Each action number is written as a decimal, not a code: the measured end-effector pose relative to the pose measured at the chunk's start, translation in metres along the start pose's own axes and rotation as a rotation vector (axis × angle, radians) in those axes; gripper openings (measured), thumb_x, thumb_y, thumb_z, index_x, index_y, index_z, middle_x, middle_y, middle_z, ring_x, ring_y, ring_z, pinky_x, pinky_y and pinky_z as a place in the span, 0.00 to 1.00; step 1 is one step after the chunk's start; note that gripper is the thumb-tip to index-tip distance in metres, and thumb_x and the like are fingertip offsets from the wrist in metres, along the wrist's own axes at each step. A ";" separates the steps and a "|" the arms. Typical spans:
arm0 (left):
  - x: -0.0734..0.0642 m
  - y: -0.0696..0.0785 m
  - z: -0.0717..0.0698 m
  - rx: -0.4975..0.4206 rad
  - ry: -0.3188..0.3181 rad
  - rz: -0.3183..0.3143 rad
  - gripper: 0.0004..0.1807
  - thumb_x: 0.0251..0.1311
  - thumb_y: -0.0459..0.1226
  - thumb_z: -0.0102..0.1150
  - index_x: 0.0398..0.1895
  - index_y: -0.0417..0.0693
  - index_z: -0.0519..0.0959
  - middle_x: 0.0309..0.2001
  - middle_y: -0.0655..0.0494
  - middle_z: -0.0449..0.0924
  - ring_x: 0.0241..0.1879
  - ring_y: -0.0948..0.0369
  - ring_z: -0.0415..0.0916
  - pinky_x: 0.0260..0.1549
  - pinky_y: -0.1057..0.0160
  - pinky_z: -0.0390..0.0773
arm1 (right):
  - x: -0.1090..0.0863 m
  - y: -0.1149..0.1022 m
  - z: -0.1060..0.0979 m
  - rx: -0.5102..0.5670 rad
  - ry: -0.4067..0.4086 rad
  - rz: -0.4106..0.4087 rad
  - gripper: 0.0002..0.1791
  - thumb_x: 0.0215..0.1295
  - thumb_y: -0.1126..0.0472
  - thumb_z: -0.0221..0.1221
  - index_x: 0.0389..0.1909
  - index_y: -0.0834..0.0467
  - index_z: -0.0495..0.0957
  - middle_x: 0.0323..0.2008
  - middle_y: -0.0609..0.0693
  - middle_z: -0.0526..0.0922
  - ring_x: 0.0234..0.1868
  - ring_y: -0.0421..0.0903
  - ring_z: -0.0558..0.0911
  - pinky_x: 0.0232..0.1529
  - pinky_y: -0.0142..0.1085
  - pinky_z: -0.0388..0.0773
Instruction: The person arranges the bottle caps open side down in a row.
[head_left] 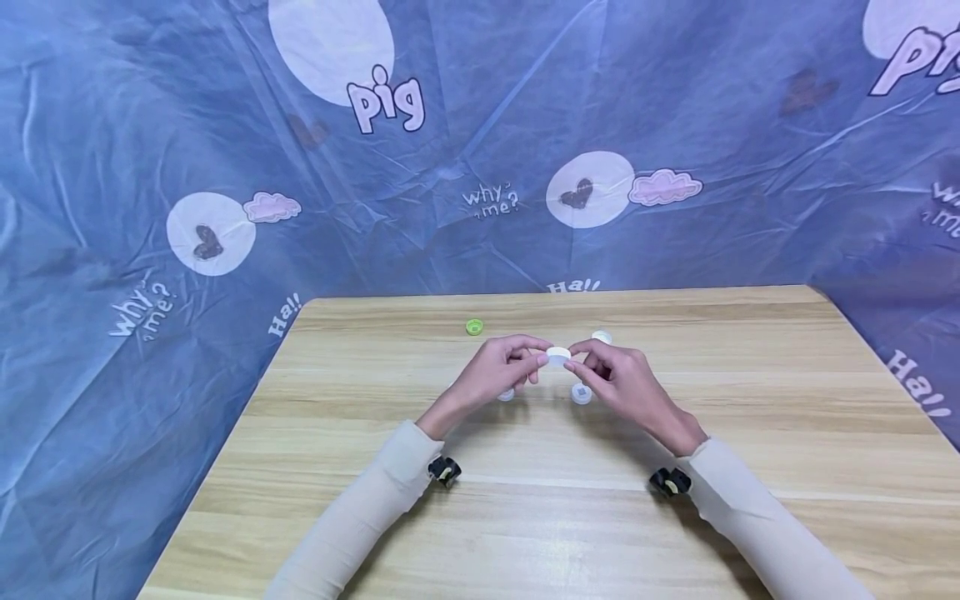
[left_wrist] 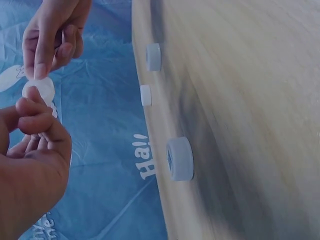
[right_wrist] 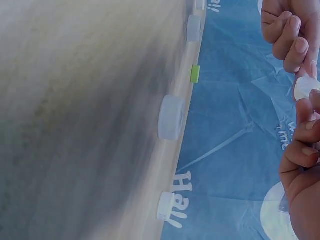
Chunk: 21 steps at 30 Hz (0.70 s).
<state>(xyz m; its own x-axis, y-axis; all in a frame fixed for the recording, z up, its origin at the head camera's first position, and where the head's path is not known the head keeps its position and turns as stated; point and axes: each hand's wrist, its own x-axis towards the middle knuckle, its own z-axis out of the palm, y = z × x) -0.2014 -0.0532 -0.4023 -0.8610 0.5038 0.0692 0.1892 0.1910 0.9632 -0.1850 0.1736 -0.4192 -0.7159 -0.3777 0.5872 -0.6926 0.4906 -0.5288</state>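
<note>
Over the far half of the table, both hands meet at a small white round cap [head_left: 558, 356]. My left hand [head_left: 506, 364] pinches its left edge between thumb and fingertips, while my right hand [head_left: 618, 379] pinches the opposite edge. The left wrist view shows the cap [left_wrist: 42, 91] face-on, raised above the tabletop. Below the hands lies a white cap [head_left: 581, 393] with a grey square at its centre. Another white cap [head_left: 506, 395] is partly hidden under the left hand. One more white cap [head_left: 602, 336] sits just beyond the right hand.
A bright green cap [head_left: 475, 327] lies near the back of the wooden table [head_left: 525, 533]. Behind the table hangs a blue printed cloth [head_left: 420, 225], which also runs down both sides.
</note>
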 end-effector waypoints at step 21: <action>-0.001 -0.005 -0.004 -0.249 -0.190 -0.136 0.22 0.68 0.45 0.51 0.47 0.32 0.77 0.22 0.53 0.74 0.16 0.66 0.61 0.14 0.68 0.57 | -0.003 -0.007 -0.002 -0.094 -0.009 -0.226 0.13 0.59 0.64 0.64 0.45 0.60 0.79 0.20 0.36 0.68 0.18 0.31 0.66 0.20 0.20 0.65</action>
<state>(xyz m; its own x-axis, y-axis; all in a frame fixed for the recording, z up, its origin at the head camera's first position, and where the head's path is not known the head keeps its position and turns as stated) -0.2030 -0.0581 -0.4060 -0.7623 0.6407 -0.0912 -0.0625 0.0674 0.9958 -0.1780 0.1729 -0.4155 -0.5448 -0.4930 0.6783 -0.8242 0.4636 -0.3251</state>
